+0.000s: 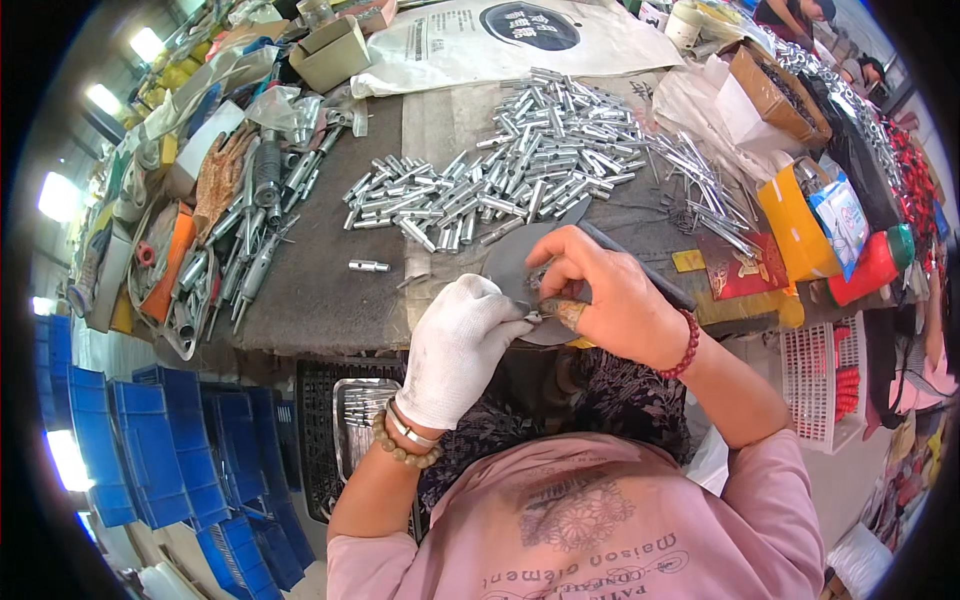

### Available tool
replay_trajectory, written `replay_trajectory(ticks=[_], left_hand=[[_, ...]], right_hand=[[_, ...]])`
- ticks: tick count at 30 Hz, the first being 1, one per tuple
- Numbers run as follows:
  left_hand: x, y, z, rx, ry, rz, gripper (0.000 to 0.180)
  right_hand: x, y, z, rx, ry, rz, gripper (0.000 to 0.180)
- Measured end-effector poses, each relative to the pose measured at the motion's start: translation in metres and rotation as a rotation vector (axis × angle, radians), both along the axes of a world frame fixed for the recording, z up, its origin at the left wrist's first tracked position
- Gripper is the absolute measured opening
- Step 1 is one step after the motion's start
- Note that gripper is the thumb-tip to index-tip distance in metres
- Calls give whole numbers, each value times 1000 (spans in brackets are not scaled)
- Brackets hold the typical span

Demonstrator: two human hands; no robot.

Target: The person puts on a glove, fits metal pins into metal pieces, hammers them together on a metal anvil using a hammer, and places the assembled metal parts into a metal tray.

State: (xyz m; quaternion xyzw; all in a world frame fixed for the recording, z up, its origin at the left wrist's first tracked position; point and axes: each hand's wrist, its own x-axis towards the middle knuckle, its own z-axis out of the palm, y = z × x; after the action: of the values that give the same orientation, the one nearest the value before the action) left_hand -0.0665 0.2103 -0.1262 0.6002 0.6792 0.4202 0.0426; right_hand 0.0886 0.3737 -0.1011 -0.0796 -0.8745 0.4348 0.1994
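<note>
My left hand, in a white knit glove, is closed with thumb and forefinger pinched on a small metal piece. My right hand is bare, with a brownish wrap on one digit, and its fingers close on the same spot from the right. The piece is mostly hidden by the fingertips, so its kind does not show. Both hands meet over a dark grey rounded sheet at the table's near edge. Beyond them lies a big heap of short silver metal tubes. A single tube lies apart, left of my hands.
Thin metal rods lie right of the heap, near a red packet and a yellow bag. Hand tools crowd the table's left side. Blue bins are stacked at lower left; a white basket stands at right.
</note>
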Motion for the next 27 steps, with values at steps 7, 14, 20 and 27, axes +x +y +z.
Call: replay_trajectory(ticks=[7, 14, 20, 27], left_hand=[[-1, 1, 0, -8, 12, 1, 17], [0, 0, -1, -10, 10, 5, 17], [0, 2, -2, 3, -21, -12, 18], [3, 2, 1, -27, 1, 35, 17]], right_hand=[[1, 2, 1, -141, -77, -13, 50], [-1, -8, 4, 91, 40, 11, 46], [-2, -20, 10, 402, 40, -27, 37], [-1, -21, 11, 465, 70, 12, 36]])
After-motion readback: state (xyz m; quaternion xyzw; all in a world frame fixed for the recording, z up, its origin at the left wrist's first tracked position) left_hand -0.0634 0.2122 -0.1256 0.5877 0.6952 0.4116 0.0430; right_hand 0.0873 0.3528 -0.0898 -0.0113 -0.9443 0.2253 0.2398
